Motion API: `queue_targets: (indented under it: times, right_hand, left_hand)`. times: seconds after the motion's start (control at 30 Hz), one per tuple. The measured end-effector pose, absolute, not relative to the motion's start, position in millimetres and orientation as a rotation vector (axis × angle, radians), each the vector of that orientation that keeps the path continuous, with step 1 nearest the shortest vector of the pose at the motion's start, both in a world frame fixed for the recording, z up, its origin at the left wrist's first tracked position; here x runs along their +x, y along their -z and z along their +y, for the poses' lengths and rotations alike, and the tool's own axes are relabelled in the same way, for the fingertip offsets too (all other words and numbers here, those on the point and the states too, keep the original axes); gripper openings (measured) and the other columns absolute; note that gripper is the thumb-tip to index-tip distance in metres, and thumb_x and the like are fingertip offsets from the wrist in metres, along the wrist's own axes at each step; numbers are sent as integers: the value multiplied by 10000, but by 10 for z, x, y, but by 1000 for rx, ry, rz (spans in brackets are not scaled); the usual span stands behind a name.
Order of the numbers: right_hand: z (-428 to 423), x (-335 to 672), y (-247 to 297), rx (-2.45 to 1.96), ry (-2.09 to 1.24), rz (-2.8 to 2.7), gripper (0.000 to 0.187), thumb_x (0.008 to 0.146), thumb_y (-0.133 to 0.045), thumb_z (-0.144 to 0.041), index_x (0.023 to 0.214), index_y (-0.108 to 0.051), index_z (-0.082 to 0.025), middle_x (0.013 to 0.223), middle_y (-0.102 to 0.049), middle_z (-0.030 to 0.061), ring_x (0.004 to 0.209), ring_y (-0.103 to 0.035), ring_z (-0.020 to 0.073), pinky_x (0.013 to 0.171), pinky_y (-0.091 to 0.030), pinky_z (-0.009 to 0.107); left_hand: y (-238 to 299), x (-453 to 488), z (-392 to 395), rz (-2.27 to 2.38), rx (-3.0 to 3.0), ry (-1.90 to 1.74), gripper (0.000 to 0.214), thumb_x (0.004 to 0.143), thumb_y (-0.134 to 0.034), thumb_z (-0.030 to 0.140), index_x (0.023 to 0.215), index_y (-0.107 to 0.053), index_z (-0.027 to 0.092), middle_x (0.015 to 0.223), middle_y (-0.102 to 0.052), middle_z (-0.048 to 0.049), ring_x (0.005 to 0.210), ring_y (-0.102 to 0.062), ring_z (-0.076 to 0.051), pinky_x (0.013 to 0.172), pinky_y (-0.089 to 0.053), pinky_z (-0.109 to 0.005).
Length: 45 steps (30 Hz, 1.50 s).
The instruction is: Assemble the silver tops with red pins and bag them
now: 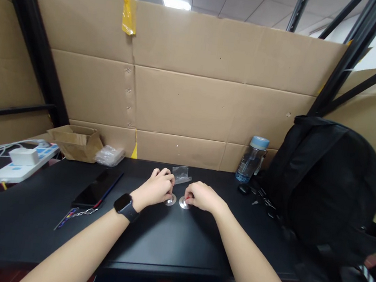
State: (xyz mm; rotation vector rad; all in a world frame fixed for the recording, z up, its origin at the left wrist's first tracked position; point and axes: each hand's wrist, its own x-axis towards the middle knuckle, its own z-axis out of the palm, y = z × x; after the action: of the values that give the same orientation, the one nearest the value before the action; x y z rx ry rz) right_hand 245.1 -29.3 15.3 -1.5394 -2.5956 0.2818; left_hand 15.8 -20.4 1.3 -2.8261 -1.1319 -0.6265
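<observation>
1. Two shiny, round, silvery discs, the left disc (171,201) and the right disc (183,204), appear to lie flat in the middle of the black, smooth surface (174,245), side by side with a narrow gap. Being straight ahead of the person, both probably fall within easy reach.

2. The left hand (154,188) comes in from the left, its fingers curled, with the tips down at the left disc's edge. They partly hide it; I cannot tell whether they pinch it or merely touch it, perhaps to steady it.

3. The right hand (202,195) mirrors this at the right disc: its fingers are bent and drawn together beside a small red spot (187,198). Whether they pinch that spot is hidden. Such a low pose likely suits a small, thin thing.

4. Just beyond the discs lies a clear, crumpled plastic piece (180,175), apart from both.

5. Bulkier things stand to the sides, which seems to leave the hands room: at far left, an open brown cardboard box (75,143); nearer, a dark, flat, rectangular device (97,189); at far right, a clear bottle with a blue lid (252,161) beside a large black fabric backpack (328,182).
</observation>
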Motion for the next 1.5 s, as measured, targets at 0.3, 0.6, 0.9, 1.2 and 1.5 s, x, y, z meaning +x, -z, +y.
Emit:
queue_targets:
  times: [0.3, 0.6, 0.9, 1.2, 1.5]
  right_hand:
    - [-294, 2419, -52, -1375, -92, -2659, 105, 841, -604, -120, 825, -673, -197, 999, -651, 67, 926, -600, 205, 682, -409, 265]
    - [-179, 2475, -196, -1051, -260, -2098, 122, 974, -515, -236, 909, -606, -187, 1076, -576, 76, 1015, -563, 187, 828, -464, 290]
    - [-261, 2229, -101, -903, -504, -1859, 170, 953, -542, -352, 923, -598, -195, 1186, -584, 102, 1019, -622, 196, 766, -539, 277]
    - [-245, 2181, -39, -740, -1121, -1534, 371, 827, -724, -425, 1124, -585, -251, 1173, -630, 43, 805, -728, 153, 699, -631, 310]
    - [-248, 2211, -90, -809, -1332, -1301, 379, 780, -789, -289, 1143, -715, -206, 1067, -713, 71, 752, -746, 167, 727, -623, 310]
  left_hand:
    - [34, 135, -216, -1096, -2748, 574, 172, 858, -633, 175, 711, -710, 219, 1168, -628, -75, 1224, -427, -310, 962, -310, -475]
    - [45, 110, -33, -1516, -2581, 1133, 220, 996, -473, 362, 943, -662, 262, 1364, -540, -58, 1283, -409, -290, 983, -372, -492]
    - [44, 238, -68, -1594, -2548, 1506, 188, 983, -503, 380, 975, -645, 256, 1322, -532, -67, 1253, -475, -273, 1044, -368, -493]
    - [68, 342, -138, -1604, -2512, 1462, 184, 969, -533, 388, 943, -670, 268, 1289, -562, -63, 1238, -472, -285, 1011, -381, -496]
    - [79, 338, -141, -1588, -2513, 1373, 219, 981, -508, 439, 1005, -667, 290, 1249, -605, -49, 1193, -489, -271, 990, -380, -463]
